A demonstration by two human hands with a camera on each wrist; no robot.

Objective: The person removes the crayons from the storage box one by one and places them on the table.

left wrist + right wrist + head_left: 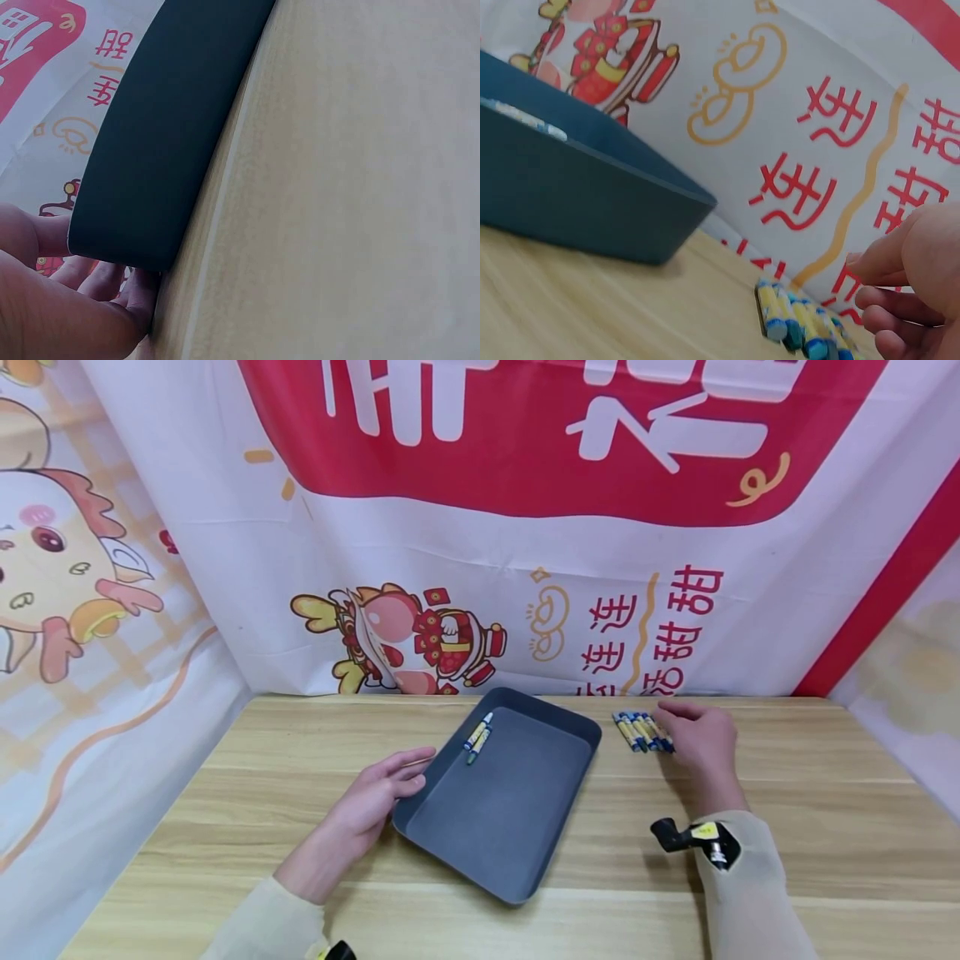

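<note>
A dark grey rectangular tray (501,810) lies at an angle on the table. My left hand (378,793) holds its left wall, thumb at the rim and the other fingers against the outside, as the left wrist view shows. Two crayons (478,737) in yellow and blue wrappers, one white-tipped and one dark green, lie inside along the tray's left wall. To the right of the tray, several similar crayons (799,322) lie side by side in a row. My right hand (701,739) is at the right end of this row, fingertips close over the last crayons and partly hiding them.
The wooden table (810,860) ends at the back against a hanging white and red printed cloth (525,568). Another printed cloth (75,568) hangs on the left. The tray's raised wall stands between its inside and the row of crayons.
</note>
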